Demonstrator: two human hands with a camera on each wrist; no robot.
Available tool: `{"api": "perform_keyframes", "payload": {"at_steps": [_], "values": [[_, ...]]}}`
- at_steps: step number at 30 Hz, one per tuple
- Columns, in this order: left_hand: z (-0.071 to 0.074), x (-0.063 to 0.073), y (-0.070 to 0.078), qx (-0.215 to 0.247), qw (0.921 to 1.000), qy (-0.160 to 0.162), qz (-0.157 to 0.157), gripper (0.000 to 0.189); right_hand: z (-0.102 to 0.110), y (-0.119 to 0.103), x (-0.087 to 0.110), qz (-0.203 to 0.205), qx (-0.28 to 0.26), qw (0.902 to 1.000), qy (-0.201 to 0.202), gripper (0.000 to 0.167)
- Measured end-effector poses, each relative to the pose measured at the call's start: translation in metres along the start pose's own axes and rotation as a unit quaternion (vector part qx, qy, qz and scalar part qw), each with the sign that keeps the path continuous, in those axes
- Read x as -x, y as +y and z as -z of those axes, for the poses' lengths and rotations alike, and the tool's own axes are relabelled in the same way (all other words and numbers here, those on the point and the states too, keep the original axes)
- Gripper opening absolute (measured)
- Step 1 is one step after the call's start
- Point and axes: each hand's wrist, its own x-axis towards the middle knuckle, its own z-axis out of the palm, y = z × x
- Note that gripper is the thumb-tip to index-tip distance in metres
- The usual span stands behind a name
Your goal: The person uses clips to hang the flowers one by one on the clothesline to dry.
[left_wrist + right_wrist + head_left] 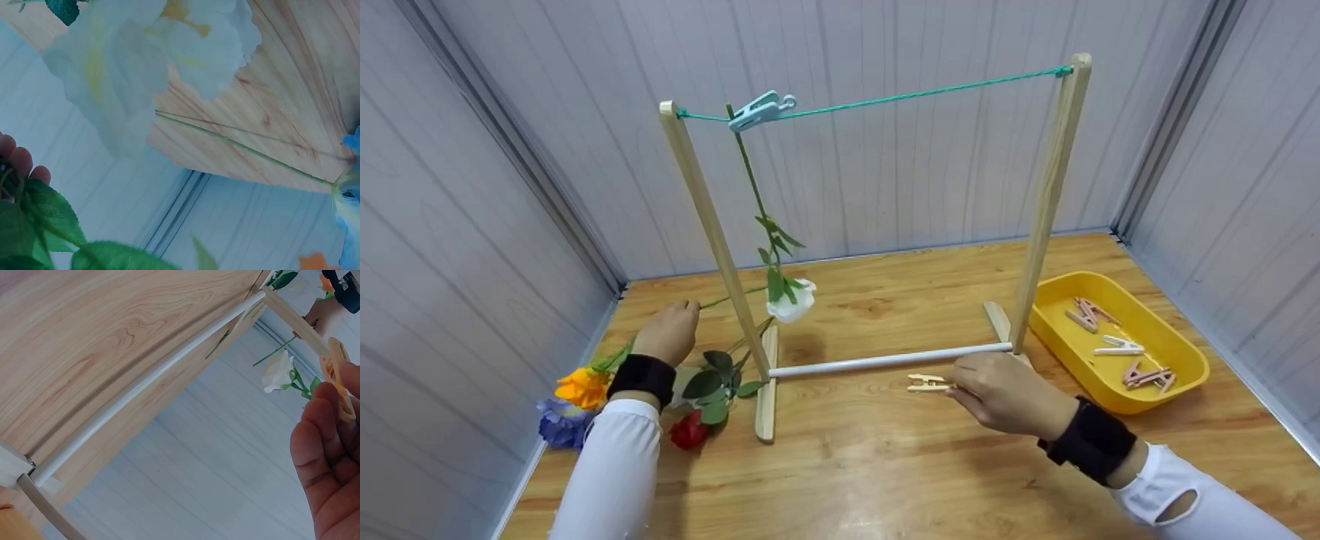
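Note:
My left hand grips the green stem of an orange flower, whose bloom hangs left of the wrist. In the left wrist view, fingertips curl round the stem beside green leaves. My right hand pinches a pale yellow clothespin in front of the frame's white rod. The right wrist view shows that clothespin between thumb and fingers. A light blue clothespin clips a white rose, bloom down, to the green cord.
Wooden posts hold the cord up. At right, a yellow tray contains several pink and white clothespins. A red rose, a blue-purple flower and a whitish flower are at left. Walls enclose the wooden table.

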Motion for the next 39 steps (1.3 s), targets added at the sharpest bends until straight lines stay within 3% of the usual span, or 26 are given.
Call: {"api": "perform_keyframes", "payload": {"at_steps": [2,6,9,12,17,23,33,39], "values": [[0.002,-0.001,0.001,0.015,0.9997,-0.007,0.015,0.019,0.0,0.0,0.0,0.001,0.0,1.0,0.003,0.009],[0.01,-0.002,0.003,0.098,0.9912,-0.015,0.088,0.027,0.002,0.001,-0.002,0.003,0.008,0.9999,0.013,0.007],[0.017,-0.003,0.005,0.176,0.9739,0.017,0.142,0.037,0.007,0.003,-0.004,0.004,0.016,0.9997,0.017,0.007],[0.024,-0.004,0.009,0.241,0.9529,0.082,0.165,0.041,0.014,0.005,-0.008,0.003,0.022,0.9996,0.016,0.006],[0.035,-0.004,0.016,0.289,0.9264,0.184,0.155,0.037,0.027,0.012,-0.017,0.008,0.038,0.999,0.023,0.004],[0.056,0.001,0.029,0.324,0.9009,0.253,0.14,0.043,0.044,0.023,-0.033,0.001,0.034,0.9982,0.049,0.011],[0.098,0.009,0.077,0.431,0.8449,0.298,0.11,0.036,0.066,0.036,-0.057,-0.016,0.033,0.9985,0.04,0.011],[0.12,0.015,0.106,0.475,0.8241,0.299,0.078,0.042,0.081,0.044,-0.074,-0.021,0.036,0.9984,0.039,0.009]]}}
